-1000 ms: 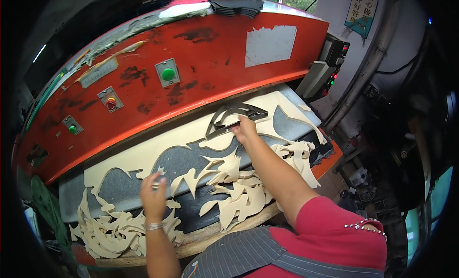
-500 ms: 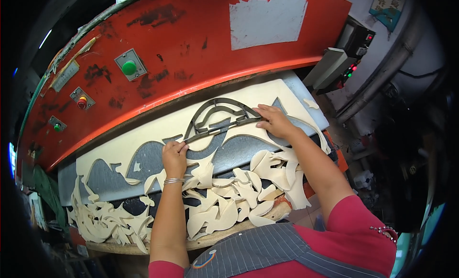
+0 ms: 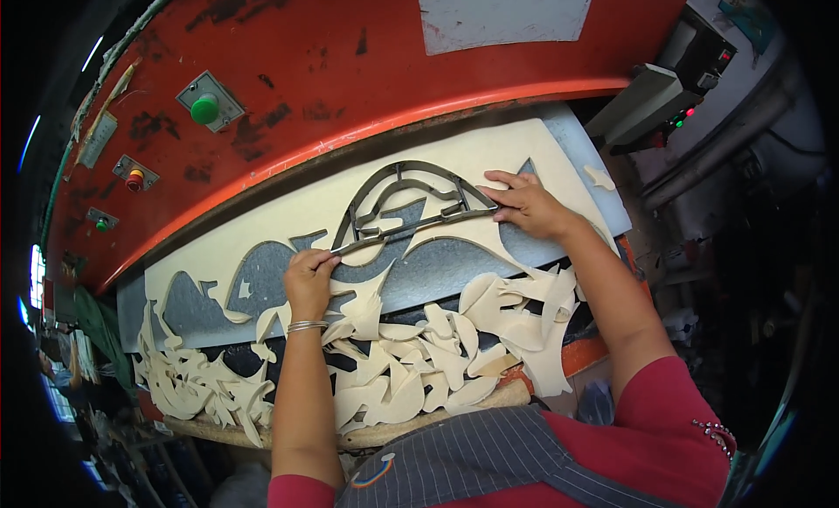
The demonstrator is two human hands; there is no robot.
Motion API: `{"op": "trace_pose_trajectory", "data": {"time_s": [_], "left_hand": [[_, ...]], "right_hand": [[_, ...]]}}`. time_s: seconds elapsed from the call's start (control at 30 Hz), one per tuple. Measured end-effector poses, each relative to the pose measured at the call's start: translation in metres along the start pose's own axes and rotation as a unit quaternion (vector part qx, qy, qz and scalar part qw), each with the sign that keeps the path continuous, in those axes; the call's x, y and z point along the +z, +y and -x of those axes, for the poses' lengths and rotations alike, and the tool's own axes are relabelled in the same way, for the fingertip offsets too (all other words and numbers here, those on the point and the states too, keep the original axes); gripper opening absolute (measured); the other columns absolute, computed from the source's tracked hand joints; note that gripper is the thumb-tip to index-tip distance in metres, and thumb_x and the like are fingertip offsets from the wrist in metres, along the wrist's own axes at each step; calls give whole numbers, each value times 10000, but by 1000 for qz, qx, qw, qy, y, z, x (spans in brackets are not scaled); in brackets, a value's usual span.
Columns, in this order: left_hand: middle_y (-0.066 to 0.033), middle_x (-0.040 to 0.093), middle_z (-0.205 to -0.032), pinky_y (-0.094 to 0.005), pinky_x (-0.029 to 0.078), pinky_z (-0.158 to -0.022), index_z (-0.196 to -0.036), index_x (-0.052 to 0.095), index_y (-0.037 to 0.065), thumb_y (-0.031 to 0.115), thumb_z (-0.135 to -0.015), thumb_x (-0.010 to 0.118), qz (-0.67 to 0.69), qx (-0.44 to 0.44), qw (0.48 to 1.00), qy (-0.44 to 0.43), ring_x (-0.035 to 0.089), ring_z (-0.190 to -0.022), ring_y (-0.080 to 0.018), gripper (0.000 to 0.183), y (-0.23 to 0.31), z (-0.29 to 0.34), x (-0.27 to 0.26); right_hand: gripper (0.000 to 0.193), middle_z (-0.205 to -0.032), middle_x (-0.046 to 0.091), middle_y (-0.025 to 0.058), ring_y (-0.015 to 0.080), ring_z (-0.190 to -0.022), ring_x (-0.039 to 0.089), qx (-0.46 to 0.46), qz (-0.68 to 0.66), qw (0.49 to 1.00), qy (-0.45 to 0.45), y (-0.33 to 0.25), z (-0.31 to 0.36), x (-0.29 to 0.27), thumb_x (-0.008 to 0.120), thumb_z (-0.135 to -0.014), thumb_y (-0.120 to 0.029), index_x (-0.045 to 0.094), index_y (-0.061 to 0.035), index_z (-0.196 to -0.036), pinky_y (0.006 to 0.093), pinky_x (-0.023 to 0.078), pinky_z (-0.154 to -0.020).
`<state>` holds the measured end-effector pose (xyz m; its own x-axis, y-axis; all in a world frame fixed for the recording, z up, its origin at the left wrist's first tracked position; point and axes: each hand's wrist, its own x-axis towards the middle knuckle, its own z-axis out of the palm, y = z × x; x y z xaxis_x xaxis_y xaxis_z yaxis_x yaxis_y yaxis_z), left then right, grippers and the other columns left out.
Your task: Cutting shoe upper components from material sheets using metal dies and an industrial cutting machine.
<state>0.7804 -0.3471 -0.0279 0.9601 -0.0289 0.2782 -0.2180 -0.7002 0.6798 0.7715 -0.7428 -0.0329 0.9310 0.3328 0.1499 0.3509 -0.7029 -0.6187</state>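
Observation:
A dark metal cutting die [image 3: 405,174], arched with a straight bar along its near side, sits over the cream sheet [image 3: 341,171]. At the bar's left end, my left hand [image 3: 308,285] pinches the corner between thumb and fingers. My right hand [image 3: 533,206] has its thumb and fingers on the right corner, some fingers reaching over the sheet. Curved cut-outs in the sheet expose the grey board [image 3: 262,289] beneath. Through the die's frame, part of a cut-out and part of the sheet show. Whether the die lies fully flat I cannot tell.
Heaped cream offcuts [image 3: 406,386] cover the near edge, above a wooden ledge [image 3: 384,435]. Behind the sheet rises a red machine beam [image 3: 350,97] with a green button [image 3: 204,109] and a red knob [image 3: 135,178]. A control box [image 3: 642,106] stands at the far right.
The view has shifted, so the red beam sits higher in it. Both hands stay on the die's ends; the right hand's fingers look more spread.

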Motion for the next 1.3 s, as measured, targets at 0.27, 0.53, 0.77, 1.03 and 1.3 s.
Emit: {"op": "trace_pose_trajectory", "data": {"time_s": [0.27, 0.53, 0.77, 1.03, 1.3], "left_hand": [[-98, 669, -803, -321, 473, -730, -774, 705, 26, 70, -694, 722, -17, 8, 1000, 3, 609, -777, -242, 93, 1, -8, 1], [-104, 673, -785, -310, 484, -716, -778, 710, 34, 91, -698, 725, 15, -25, 1000, 9, 626, -767, -241, 99, -4, -11, 0], [-102, 670, -787, -330, 480, -738, -787, 716, 50, 101, -705, 717, 23, 0, 1000, 8, 623, -798, -253, 97, -17, -1, -23], [-141, 557, -1235, -339, 405, -976, -1206, 549, -5, 193, -860, 638, 171, -29, 948, 267, 534, -1129, -215, 409, -93, 9, -201], [-170, 320, -1451, -320, 255, -1074, -1404, 282, -23, 128, -863, 521, -40, -10, 876, 480, 348, -1311, -227, 610, -219, -8, -411]], "right_hand": [[436, -1309, 511, 90, 209, -1130, 458, -81, 51, 995, 31, 10, -2, 5, 675, -776, -188, 609, -196, -1206, 362, 265, -950], [437, -1299, 521, 110, 184, -1160, 473, -79, 58, 994, 41, 8, -2, 8, 680, -767, -197, 614, -180, -1199, 373, 263, -942], [420, -1338, 493, 84, 224, -1160, 478, -43, 66, 996, 51, -22, 3, 21, 667, -787, -201, 610, -149, -1200, 373, 285, -990], [513, -1034, 646, 122, 264, -964, 596, -12, 61, 981, 185, -188, 52, 35, 720, -751, -279, 574, -105, -1211, 378, 452, -856], [329, -635, 603, 77, 262, -555, 613, -186, 11, 902, 389, -390, -98, 72, 694, -786, -305, 495, -83, -927, 344, 472, -489]]}}
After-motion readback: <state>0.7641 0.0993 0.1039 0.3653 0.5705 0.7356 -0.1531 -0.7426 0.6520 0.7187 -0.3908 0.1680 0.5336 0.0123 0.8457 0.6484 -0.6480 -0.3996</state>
